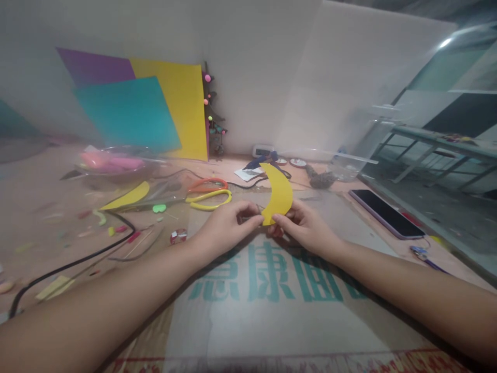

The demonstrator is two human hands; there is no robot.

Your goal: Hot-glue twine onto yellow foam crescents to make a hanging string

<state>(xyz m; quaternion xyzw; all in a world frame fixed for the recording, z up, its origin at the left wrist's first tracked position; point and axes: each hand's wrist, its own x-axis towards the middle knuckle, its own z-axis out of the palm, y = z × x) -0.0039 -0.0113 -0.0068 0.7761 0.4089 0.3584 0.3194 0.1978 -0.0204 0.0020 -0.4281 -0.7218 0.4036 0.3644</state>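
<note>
A yellow paper crescent (280, 191) is held upright above the mat, its curved side to the right. My left hand (236, 223) pinches its lower left tip between thumb and fingers. My right hand (301, 225) grips the lower right edge, thumb in front and the other fingers behind, partly hidden by the paper. Just beyond my left hand lie scissors with yellow handles (209, 199) and a second pair with orange handles (207, 184). Below the hands spreads a whitish sheet with large green characters (267, 272).
Purple, teal (128, 114) and yellow sheets lean on the back wall. Left are a clear bowl of pink material (112, 161), a yellow paper piece (128, 197), a black cable (77, 264) and scattered scraps. A phone (386, 213) lies right; a small digital clock (263, 151) stands behind.
</note>
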